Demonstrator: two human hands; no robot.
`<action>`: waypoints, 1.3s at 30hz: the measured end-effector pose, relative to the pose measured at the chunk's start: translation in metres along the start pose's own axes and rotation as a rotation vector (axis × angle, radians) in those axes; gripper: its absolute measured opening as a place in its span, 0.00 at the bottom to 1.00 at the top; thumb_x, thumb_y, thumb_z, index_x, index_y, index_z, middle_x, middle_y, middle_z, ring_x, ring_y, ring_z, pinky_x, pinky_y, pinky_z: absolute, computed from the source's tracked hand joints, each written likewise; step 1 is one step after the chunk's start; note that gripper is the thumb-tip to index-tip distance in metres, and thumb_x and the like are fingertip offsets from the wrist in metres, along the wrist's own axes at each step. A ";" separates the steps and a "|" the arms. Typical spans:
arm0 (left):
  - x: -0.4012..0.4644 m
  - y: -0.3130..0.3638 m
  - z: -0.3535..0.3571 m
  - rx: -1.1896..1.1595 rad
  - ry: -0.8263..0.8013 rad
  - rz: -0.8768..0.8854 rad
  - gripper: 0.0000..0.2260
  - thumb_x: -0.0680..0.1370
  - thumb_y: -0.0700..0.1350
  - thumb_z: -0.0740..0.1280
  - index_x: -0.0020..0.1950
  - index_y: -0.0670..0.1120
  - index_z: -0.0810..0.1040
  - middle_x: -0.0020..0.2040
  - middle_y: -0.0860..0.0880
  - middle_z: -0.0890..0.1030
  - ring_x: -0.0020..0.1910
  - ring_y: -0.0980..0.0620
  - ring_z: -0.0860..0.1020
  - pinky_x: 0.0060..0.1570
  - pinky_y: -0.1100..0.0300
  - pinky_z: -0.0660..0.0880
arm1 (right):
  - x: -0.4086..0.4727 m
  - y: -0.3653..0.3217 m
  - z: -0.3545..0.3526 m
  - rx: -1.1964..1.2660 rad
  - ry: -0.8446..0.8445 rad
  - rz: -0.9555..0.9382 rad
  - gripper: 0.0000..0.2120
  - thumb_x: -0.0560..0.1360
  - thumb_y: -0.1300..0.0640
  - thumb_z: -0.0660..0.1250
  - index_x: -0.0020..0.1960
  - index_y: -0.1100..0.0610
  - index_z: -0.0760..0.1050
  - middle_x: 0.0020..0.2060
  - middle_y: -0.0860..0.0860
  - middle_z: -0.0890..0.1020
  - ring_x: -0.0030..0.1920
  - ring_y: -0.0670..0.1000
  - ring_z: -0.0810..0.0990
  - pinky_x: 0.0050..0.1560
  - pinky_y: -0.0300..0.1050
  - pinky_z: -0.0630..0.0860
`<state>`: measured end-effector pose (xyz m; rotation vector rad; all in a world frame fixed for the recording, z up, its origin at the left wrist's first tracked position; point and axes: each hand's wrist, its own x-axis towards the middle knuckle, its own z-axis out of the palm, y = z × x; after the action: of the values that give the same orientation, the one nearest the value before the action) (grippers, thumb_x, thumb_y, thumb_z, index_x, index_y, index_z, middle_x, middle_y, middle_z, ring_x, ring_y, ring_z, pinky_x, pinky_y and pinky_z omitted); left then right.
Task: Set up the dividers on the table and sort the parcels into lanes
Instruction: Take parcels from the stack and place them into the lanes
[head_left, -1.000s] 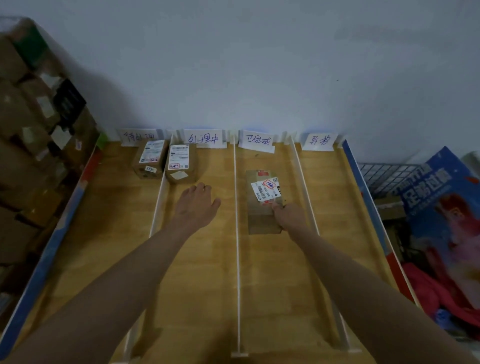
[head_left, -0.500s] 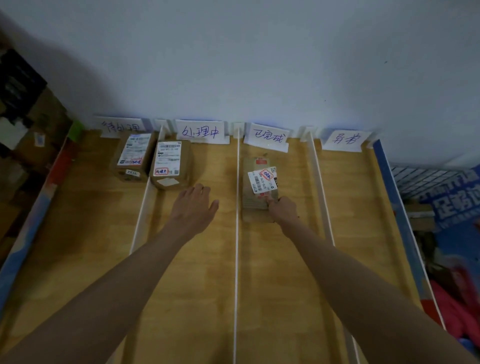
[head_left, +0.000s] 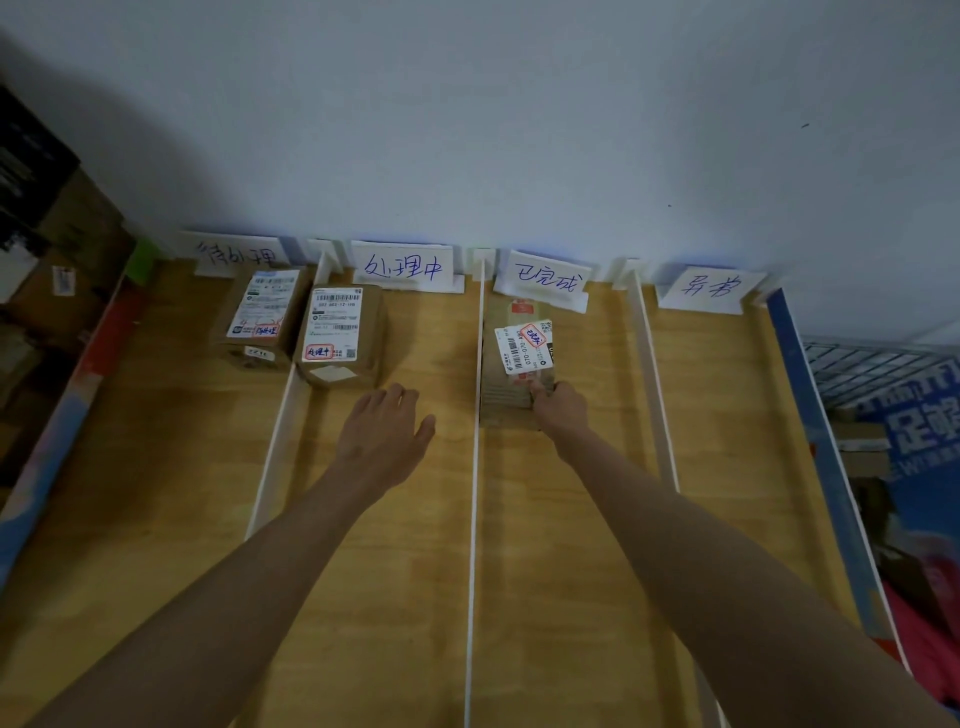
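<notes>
Wooden table (head_left: 171, 467) boards run up to a pale blue wall (head_left: 519, 130), and three thin white dividers cut the top into four long lanes.

Right hand (head_left: 561, 410) has its fingers curled on the near end of a brown parcel (head_left: 511, 400), with the thumb on top, so it is holding that parcel. This parcel lies flat in the third lane from the left, close against the middle divider (head_left: 474, 493). A white sticker with a bar code and a red stamp sits on top of it. Behind it, by the wall, stands a white card (head_left: 545, 280) with blue writing.

Left hand (head_left: 382, 436) is flat and loose in the second lane, fingers out straight, holding nothing. I cannot tell if it touches the wood. Its fingertips are just in front of a second brown parcel (head_left: 343, 335), not touching it. That parcel sits at the far end of the second lane, tight against the left divider (head_left: 272, 452). On the other side of that divider, in the first lane, lies a third parcel (head_left: 260, 317).

Right divider (head_left: 657, 405) stands between the third and fourth lanes. Each lane has its own white card at the wall.

Stacked cardboard boxes (head_left: 47, 270) fill the left edge. A blue poster (head_left: 914, 431) and a wire rack (head_left: 862, 364) show on the right.
</notes>
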<state>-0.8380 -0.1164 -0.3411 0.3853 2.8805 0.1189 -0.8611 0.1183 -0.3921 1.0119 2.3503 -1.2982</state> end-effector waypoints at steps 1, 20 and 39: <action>-0.001 0.000 -0.001 -0.001 -0.002 -0.002 0.22 0.83 0.56 0.55 0.72 0.45 0.69 0.68 0.47 0.73 0.67 0.46 0.71 0.67 0.52 0.64 | 0.000 0.000 0.000 0.001 -0.002 0.000 0.24 0.82 0.44 0.59 0.64 0.64 0.72 0.62 0.62 0.74 0.56 0.61 0.78 0.58 0.58 0.77; -0.106 0.004 -0.087 0.007 0.181 -0.062 0.21 0.82 0.55 0.53 0.70 0.47 0.71 0.68 0.45 0.75 0.67 0.42 0.71 0.66 0.46 0.66 | -0.186 -0.022 -0.067 -0.658 0.246 -0.699 0.24 0.82 0.48 0.53 0.77 0.53 0.61 0.74 0.55 0.65 0.74 0.57 0.63 0.73 0.55 0.59; -0.375 -0.089 -0.152 0.080 0.354 -0.250 0.22 0.83 0.56 0.51 0.72 0.47 0.69 0.71 0.46 0.72 0.71 0.45 0.67 0.70 0.48 0.61 | -0.435 -0.041 -0.017 -0.724 0.202 -0.939 0.25 0.83 0.44 0.49 0.75 0.55 0.63 0.71 0.55 0.70 0.71 0.59 0.68 0.71 0.58 0.62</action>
<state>-0.5446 -0.3099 -0.1220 0.0121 3.2609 0.0298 -0.5752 -0.0762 -0.1242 -0.2395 3.1972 -0.3873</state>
